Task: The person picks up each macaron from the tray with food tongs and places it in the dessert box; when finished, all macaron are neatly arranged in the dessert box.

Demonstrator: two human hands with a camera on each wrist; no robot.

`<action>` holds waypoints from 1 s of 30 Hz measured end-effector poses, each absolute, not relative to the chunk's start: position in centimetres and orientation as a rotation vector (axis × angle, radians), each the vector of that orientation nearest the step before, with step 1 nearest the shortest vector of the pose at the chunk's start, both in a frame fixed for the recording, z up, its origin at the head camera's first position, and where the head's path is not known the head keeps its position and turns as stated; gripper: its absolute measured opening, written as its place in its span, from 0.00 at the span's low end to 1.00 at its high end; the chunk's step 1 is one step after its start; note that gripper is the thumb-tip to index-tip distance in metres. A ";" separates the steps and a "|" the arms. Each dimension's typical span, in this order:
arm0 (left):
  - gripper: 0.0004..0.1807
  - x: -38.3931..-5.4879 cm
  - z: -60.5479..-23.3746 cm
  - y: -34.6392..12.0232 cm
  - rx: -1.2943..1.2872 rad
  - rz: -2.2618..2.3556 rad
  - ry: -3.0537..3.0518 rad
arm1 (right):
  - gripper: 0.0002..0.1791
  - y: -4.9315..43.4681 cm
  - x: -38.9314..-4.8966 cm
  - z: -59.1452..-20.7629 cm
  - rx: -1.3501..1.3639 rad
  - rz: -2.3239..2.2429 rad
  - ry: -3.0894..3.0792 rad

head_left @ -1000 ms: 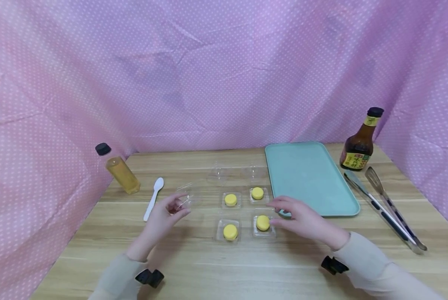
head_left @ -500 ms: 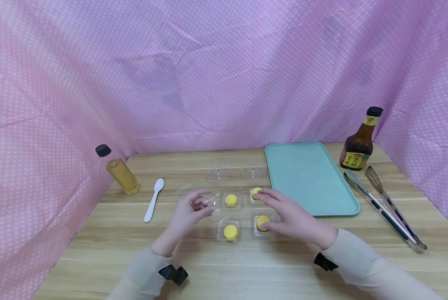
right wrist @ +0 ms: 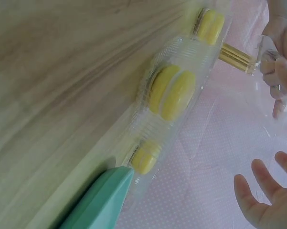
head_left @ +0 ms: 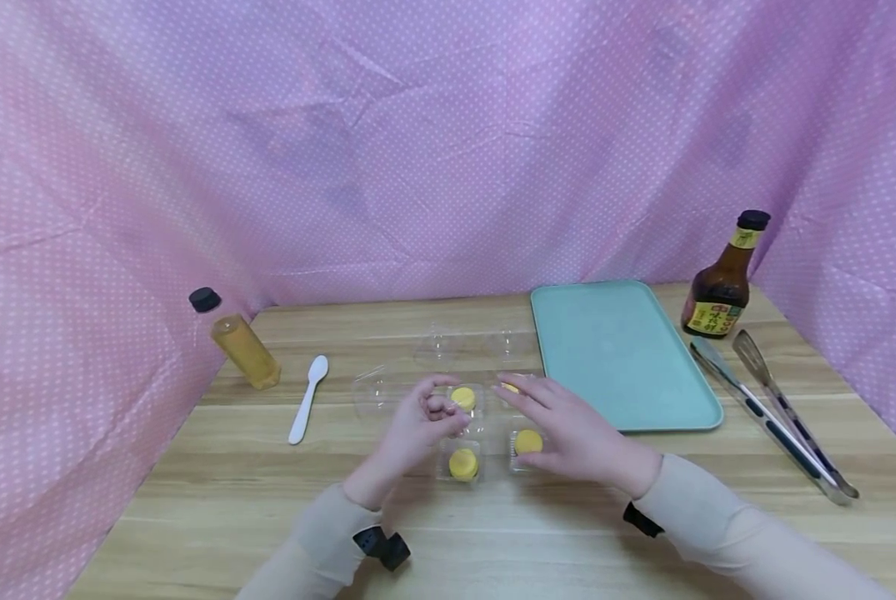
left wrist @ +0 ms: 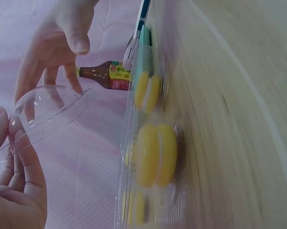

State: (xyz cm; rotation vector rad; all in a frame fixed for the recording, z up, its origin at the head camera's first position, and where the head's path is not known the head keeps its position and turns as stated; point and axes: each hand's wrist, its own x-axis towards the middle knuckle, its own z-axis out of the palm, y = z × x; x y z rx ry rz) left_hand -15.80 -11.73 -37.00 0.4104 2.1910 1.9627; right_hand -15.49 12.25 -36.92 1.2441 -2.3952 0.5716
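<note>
My left hand (head_left: 417, 421) pinches a clear lid (left wrist: 45, 112) above the macarons (head_left: 463, 463); my right hand (head_left: 568, 429) hovers open beside them. No macaron looks covered yet.

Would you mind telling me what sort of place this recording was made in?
Probably a staged tabletop set, not a real kitchen: a wooden table is walled on three sides by pink dotted cloth, with food props laid out, such as yellow macarons in clear cups, a teal tray and a sauce bottle.
</note>
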 end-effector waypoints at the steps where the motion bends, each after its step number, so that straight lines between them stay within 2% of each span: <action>1: 0.27 -15.8 -37.0 -11.5 0.411 1.958 2.179 | 0.51 12.2 -15.5 -37.0 1.252 0.554 -2.374; 15: 0.25 -15.8 -37.0 -9.5 0.363 1.988 2.020 | 0.49 12.2 -15.7 -37.4 1.274 0.460 -2.246; 20: 0.24 -15.7 -37.2 -9.8 0.447 1.909 2.179 | 0.47 12.3 -15.8 -37.4 1.234 0.477 -2.244; 24: 0.30 -15.3 -37.3 -10.3 0.641 1.713 2.403 | 0.44 12.7 -15.7 -37.4 1.195 0.531 -2.317; 30: 0.49 -14.8 -37.4 -10.7 0.931 1.055 2.761 | 0.43 13.3 -15.5 -37.6 1.129 0.576 -2.476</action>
